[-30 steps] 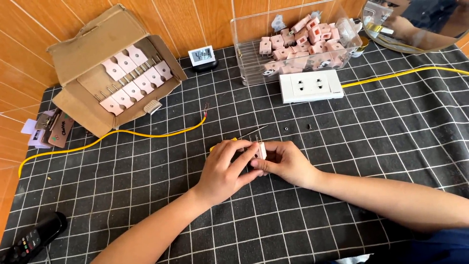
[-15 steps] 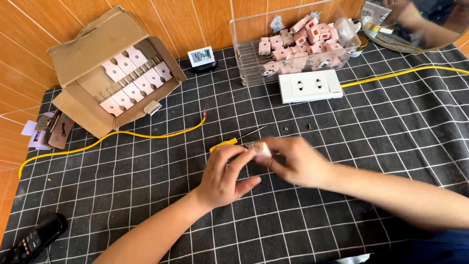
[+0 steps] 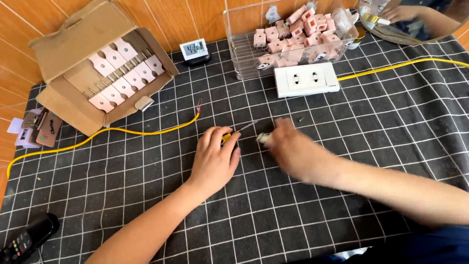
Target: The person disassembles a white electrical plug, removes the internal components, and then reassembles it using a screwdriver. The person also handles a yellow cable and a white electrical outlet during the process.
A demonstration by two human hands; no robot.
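Observation:
My left hand (image 3: 214,160) lies palm down on the black gridded mat (image 3: 146,195), its fingers over the yellow handle of a small screwdriver (image 3: 227,138). The thin metal shaft sticks out up and to the right. My right hand (image 3: 294,149) is blurred just to the right, pinching a small pale plug part (image 3: 264,139) at its fingertips. The two hands are a little apart.
A cardboard box (image 3: 58,105) with several pink plugs sits at the back left. A clear tub (image 3: 244,58) of pink plugs stands behind a white socket block (image 3: 305,79) with a yellow cable (image 3: 400,65). A loose yellow wire (image 3: 122,131), a small digital clock (image 3: 194,49) and a black remote (image 3: 27,237) lie around.
The hands were joined over the part; now they have separated. My right hand has shifted right with the pale part, and my left hand has dropped flat onto the screwdriver.

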